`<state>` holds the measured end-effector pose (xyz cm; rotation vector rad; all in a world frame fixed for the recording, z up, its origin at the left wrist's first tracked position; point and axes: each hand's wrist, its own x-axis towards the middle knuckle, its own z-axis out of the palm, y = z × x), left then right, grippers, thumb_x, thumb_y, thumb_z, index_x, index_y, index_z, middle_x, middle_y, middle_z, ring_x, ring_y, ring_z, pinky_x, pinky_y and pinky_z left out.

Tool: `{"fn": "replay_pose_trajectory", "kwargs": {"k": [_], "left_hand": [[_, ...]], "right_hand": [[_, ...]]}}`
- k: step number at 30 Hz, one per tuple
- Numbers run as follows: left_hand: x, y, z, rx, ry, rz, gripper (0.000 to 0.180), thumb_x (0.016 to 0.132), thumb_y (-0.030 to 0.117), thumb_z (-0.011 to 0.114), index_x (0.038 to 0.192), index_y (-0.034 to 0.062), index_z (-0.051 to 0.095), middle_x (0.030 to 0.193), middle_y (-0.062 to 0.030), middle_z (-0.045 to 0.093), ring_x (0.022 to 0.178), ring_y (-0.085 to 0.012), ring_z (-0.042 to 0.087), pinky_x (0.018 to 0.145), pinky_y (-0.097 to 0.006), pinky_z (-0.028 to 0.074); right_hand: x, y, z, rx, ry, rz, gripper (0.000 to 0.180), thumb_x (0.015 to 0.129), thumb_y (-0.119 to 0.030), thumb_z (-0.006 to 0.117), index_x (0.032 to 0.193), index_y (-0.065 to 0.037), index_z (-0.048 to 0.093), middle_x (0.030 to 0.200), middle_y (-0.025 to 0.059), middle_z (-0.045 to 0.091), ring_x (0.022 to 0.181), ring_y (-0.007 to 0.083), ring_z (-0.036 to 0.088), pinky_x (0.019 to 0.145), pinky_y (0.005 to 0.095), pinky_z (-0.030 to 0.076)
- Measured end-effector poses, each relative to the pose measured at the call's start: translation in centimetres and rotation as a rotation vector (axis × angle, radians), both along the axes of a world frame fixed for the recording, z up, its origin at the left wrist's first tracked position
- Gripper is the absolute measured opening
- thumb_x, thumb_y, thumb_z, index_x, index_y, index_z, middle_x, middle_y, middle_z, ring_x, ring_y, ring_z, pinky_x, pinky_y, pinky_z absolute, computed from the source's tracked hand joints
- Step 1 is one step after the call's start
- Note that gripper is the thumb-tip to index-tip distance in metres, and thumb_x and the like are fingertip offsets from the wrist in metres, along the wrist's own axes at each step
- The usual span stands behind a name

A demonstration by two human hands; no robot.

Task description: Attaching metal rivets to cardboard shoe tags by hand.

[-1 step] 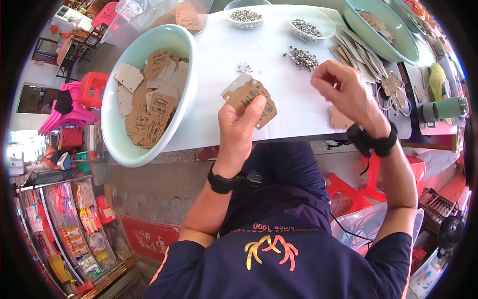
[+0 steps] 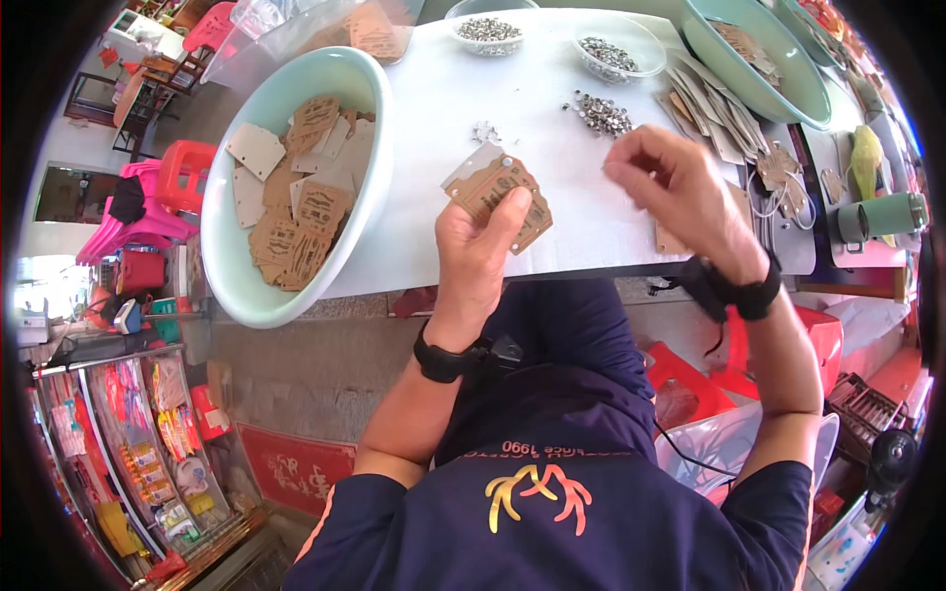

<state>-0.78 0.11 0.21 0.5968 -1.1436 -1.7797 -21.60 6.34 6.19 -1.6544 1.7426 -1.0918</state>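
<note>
My left hand (image 2: 471,251) is closed on several stacked brown cardboard tags (image 2: 512,212), thumb on top, over the near part of the white table. A small silver stud sits at the upper edge of the tags. To the right, my right hand (image 2: 680,187) hovers with thumb and fingertips drawn together. Whatever it pinches, if anything, is too small to make out. Just beyond that hand lies a loose pile of small metal studs (image 2: 603,114). A few shiny pieces (image 2: 484,132) lie beyond the held tags. Under my right wrist, a brown card (image 2: 668,239) is partly covered.
At left stands a pale green basin (image 2: 219,222) of tags. Two clear bowls, a left one (image 2: 490,48) and a right one (image 2: 642,39), hold metal pieces at the back. Grey card strips (image 2: 714,103), another green basin (image 2: 820,106) and a green flask (image 2: 895,214) are at right.
My right hand has shifted slightly left and toward me. My left hand, still gripping the tags, has moved a little to the right.
</note>
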Motion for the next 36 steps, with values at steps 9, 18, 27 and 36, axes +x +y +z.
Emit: {"fn": "replay_pose_trajectory", "kwargs": {"k": [9, 18, 27, 36], "left_hand": [[-0.8, 1.2, 2.1, -0.204, -0.135, 0.073, 0.021, 0.095, 0.008, 0.059, 0.111, -0.0054, 0.061, 0.096, -0.0032, 0.064, 0.087, -0.0063, 0.058, 0.076, -0.024, 0.050], [-1.1, 1.3, 2.0, -0.396, -0.206, 0.089, 0.015, 0.095, 0.007, 0.058, 0.104, -0.0050, 0.064, 0.087, -0.0031, 0.063, 0.077, -0.0056, 0.055, 0.067, -0.023, 0.046], [-1.4, 1.5, 2.0, -0.466, -0.234, 0.121, 0.014, 0.094, 0.005, 0.058, 0.098, -0.0058, 0.066, 0.077, -0.0048, 0.063, 0.070, -0.0081, 0.056, 0.063, -0.024, 0.045], [-1.1, 1.4, 1.8, -0.503, -0.277, 0.134, 0.017, 0.093, 0.003, 0.056, 0.102, -0.0079, 0.065, 0.085, -0.0077, 0.063, 0.070, -0.0105, 0.058, 0.063, -0.025, 0.047]], "right_hand": [[5.3, 0.8, -2.4, -0.093, -0.367, -0.047, 0.011, 0.088, -0.011, 0.069, 0.094, -0.003, 0.067, 0.078, 0.0022, 0.062, 0.062, 0.0077, 0.053, 0.054, 0.0243, 0.043], [5.5, 1.2, -3.0, -0.208, -0.369, -0.100, 0.011, 0.085, -0.009, 0.072, 0.092, -0.002, 0.067, 0.083, 0.0037, 0.063, 0.069, 0.0097, 0.057, 0.060, 0.0253, 0.047], [5.9, 1.5, -3.3, -0.234, -0.459, -0.126, 0.009, 0.087, -0.009, 0.071, 0.092, -0.003, 0.067, 0.085, 0.0009, 0.064, 0.072, 0.0068, 0.057, 0.062, 0.0222, 0.047], [5.9, 1.5, -2.8, -0.095, -0.767, -0.099, 0.015, 0.088, -0.009, 0.071, 0.101, -0.004, 0.065, 0.088, -0.0014, 0.063, 0.073, 0.0035, 0.056, 0.062, 0.0182, 0.046]]}}
